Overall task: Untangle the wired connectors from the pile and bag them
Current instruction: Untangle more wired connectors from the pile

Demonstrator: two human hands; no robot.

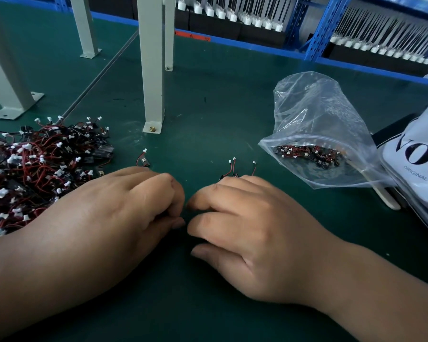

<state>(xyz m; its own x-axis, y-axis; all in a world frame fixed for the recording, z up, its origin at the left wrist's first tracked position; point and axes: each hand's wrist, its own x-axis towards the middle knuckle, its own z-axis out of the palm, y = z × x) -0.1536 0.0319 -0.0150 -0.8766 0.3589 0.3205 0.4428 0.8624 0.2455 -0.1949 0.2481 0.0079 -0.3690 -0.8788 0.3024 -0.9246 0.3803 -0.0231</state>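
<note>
Hands sit close together on the green mat (208,107). The left hand (124,213) and right hand (245,230) both have curled fingers, their tips almost meeting. Whether either pinches a wire I cannot tell.

A few loose connectors (232,169) poke out just beyond the right hand's knuckles, and a single connector (143,159) lies just beyond the left hand. The tangled pile (35,169) lies beside the left wrist. The clear bag (319,107), its mouth open toward the right hand, already holds some.

To my mind the step goes best slowly: draw one lead out by its white plug rather than tugging the red wire, then gather the freed ones before lifting them to the bag.

Beyond the hands stand grey posts (151,70) and blue shelving (331,25). A white printed bag (418,156) lies far right of the right hand.
</note>
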